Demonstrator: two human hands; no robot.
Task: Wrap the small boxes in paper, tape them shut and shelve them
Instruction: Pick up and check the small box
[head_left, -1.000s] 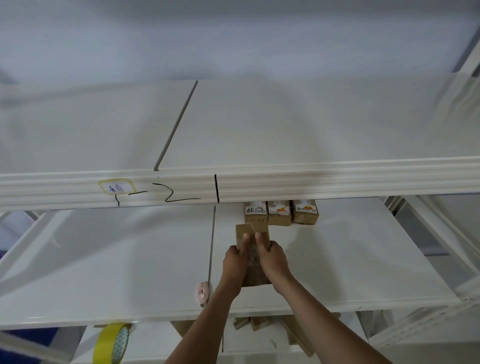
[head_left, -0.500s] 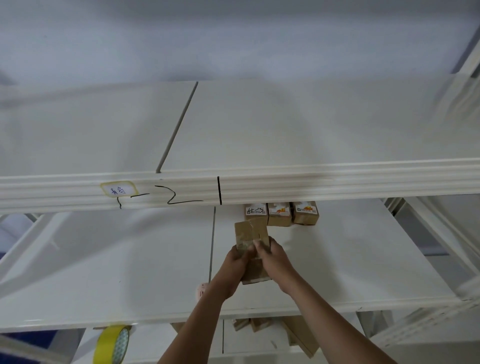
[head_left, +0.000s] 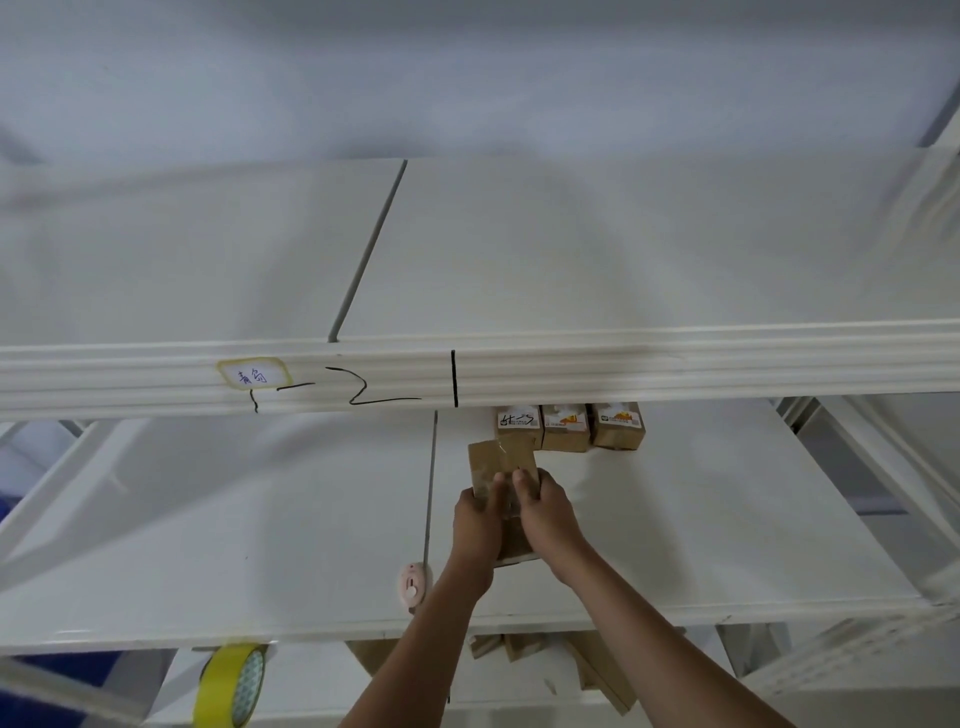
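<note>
Holding a paper-wrapped box (head_left: 503, 467) on the middle shelf (head_left: 260, 530), both hands at work on its taped seam.

We grip the box with the left hand (head_left: 475, 519) curled round its left side and the right hand (head_left: 545, 512) curled round its right, thumbs pressed side by side on the glossy tape. It stands just in front of three small boxes (head_left: 569, 427) lined up at the back of the shelf. To do this step well, we judge, the thumbs should smooth the tape flat from the middle outward, so that no paper edge lifts, before we slide the box back beside the row. A yellow tape roll (head_left: 231, 686) waits below.
</note>
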